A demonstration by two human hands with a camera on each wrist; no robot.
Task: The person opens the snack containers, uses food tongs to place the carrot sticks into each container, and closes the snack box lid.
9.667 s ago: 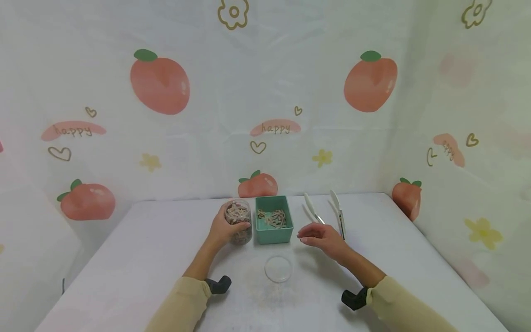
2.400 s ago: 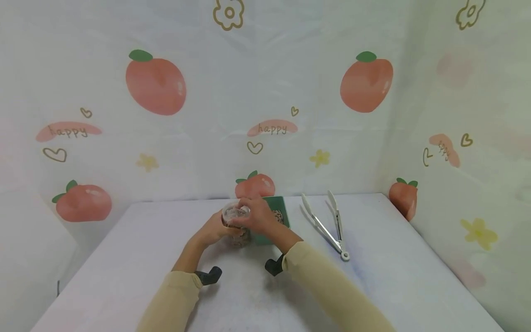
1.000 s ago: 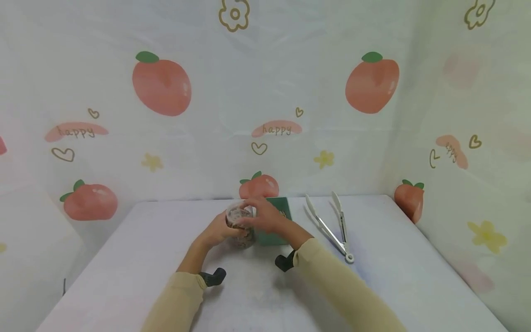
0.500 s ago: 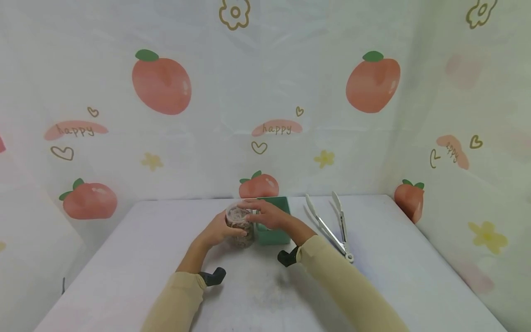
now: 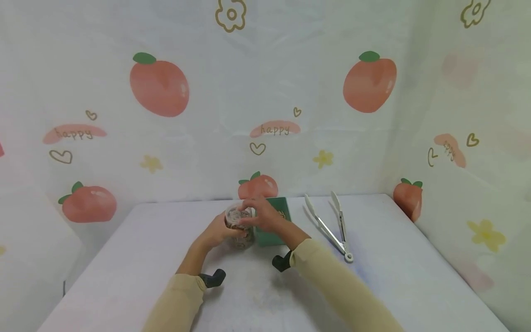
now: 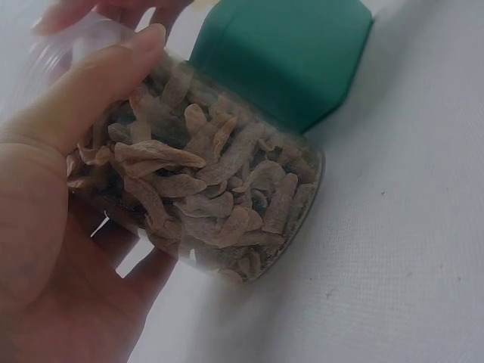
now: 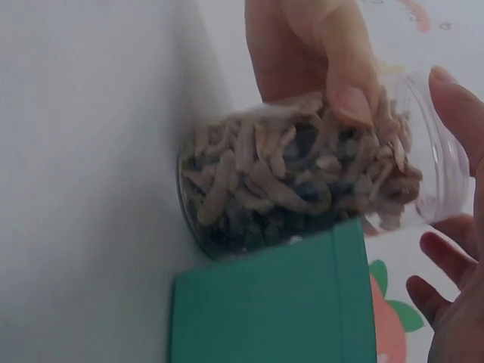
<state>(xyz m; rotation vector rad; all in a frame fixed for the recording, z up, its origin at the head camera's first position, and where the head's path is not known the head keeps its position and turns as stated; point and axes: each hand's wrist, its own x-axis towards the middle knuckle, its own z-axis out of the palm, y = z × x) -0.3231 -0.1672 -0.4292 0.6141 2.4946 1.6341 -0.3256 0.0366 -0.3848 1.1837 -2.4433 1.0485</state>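
In the head view a clear jar (image 5: 244, 241) stands at the back of the table, filled with small brownish-grey dried twisted pieces (image 6: 219, 174). My left hand (image 5: 215, 230) grips its side, thumb across the front in the left wrist view. A clear lid (image 7: 454, 170) sits on the jar's mouth. My right hand (image 5: 265, 216) reaches over from the right and pinches the lid's edge between thumb and fingers. Just right of the jar is a green box (image 5: 274, 238), partly hidden by the right hand, with some of the same pieces inside.
White-tipped metal tongs (image 5: 332, 235) lie spread on the table to the right of the box. The white table (image 5: 124, 267) runs back to a wall sheet printed with fruit (image 5: 159, 87) and flowers.
The lid, earlier lying on the table, is now on the jar. My right hand came left to it; half a second ago its fingers were straighter, and now they curl at the lid's edge.
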